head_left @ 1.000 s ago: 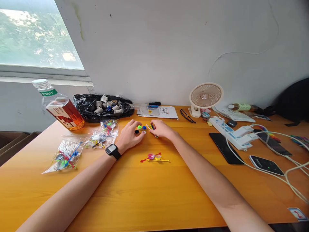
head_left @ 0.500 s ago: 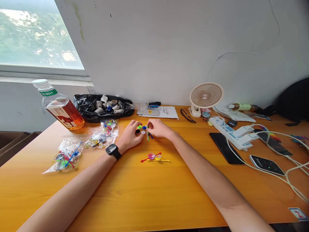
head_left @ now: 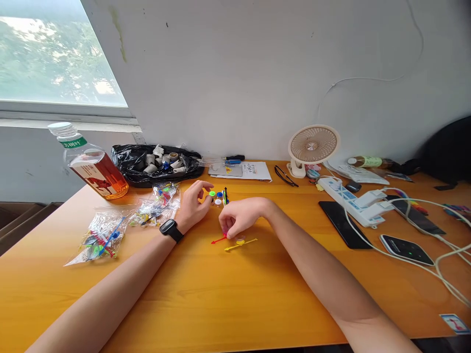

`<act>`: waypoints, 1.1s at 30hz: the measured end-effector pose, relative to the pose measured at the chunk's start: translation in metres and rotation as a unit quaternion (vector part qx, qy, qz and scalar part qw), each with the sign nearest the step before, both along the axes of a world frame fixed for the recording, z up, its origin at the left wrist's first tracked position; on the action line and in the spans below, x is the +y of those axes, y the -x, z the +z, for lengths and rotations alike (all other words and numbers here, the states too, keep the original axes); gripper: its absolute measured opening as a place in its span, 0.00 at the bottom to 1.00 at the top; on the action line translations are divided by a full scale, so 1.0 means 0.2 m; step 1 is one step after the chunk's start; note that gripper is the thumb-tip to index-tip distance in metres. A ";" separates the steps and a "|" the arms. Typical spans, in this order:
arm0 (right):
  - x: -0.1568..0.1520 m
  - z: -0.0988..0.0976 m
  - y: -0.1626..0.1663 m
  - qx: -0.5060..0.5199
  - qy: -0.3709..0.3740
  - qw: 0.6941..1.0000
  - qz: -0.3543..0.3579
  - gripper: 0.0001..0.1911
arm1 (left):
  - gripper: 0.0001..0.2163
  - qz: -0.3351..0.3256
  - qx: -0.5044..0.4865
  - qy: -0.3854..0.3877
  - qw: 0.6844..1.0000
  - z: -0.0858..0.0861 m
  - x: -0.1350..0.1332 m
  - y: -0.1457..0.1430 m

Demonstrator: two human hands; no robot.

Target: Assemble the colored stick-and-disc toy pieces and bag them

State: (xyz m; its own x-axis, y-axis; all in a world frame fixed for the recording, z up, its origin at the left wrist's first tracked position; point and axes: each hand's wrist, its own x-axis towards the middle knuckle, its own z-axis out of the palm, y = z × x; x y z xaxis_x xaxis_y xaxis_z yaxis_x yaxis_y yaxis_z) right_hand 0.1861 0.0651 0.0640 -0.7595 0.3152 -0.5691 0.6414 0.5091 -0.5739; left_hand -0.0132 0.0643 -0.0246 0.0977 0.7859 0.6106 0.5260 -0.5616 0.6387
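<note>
My left hand (head_left: pixel 194 205), a black watch (head_left: pixel 171 229) on its wrist, rests on the table with thumb and fingers apart. Just beyond its fingertips are small plastic discs: a green disc (head_left: pixel 212 194), a blue disc (head_left: pixel 220 194) and a white disc (head_left: pixel 218 202). Beside them lies a bunch of thin arrow-shaped sticks (head_left: pixel 225 196), partly behind my right hand (head_left: pixel 241 215). That hand reaches down with its fingers closed on a red plastic arrow (head_left: pixel 219 239), whose tail end they cover. Close by on the wood is a yellow plastic arrow (head_left: pixel 241 244) with a yellow disc against it.
Clear bags of plastic parts (head_left: pixel 101 240) lie left, near a tilted-looking drink bottle (head_left: pixel 97 171) and a black plastic bag (head_left: pixel 123 166). A small fan (head_left: pixel 312 144) stands at the back. Right are a power strip (head_left: pixel 342 198), phones and loose white cables (head_left: pixel 415 272).
My right hand has left the bunch of sticks and come nearer, taking hold of the red arrow. The yellow arrow has turned slightly. My left hand has drawn back a little from the discs.
</note>
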 end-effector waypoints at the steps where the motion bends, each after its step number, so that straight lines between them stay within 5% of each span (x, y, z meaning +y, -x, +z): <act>1: 0.02 0.00 -0.02 0.037 -0.001 0.999 -0.017 0.07 | 0.12 -0.008 -0.043 0.005 0.999 0.00 0.01 0.00; 5: 0.11 0.00 -0.09 0.221 0.054 0.966 -0.120 0.09 | 0.11 -0.055 -0.188 0.056 0.979 0.00 0.03 0.01; 9: 0.17 -0.05 -0.12 0.364 0.131 0.885 -0.258 0.10 | 0.11 -0.101 -0.199 0.077 0.972 0.04 0.00 -0.03; 18: 0.18 -0.15 0.00 0.468 0.276 0.727 -0.421 0.05 | 0.12 -0.053 -0.192 0.006 0.980 0.05 -0.01 -0.10; 21: 0.16 -0.18 0.06 0.450 0.217 0.732 -0.462 0.04 | 0.10 -0.059 -0.234 0.003 0.970 0.04 -0.01 -0.09; 27: 0.13 -0.20 0.13 0.496 -0.071 0.750 -0.432 0.05 | 0.10 -0.072 -0.236 0.017 0.969 0.04 -0.01 -0.07; 33: 0.11 -0.17 0.12 0.493 0.008 0.774 -0.397 0.06 | 0.13 -0.097 -0.184 0.012 0.978 0.04 0.00 -0.02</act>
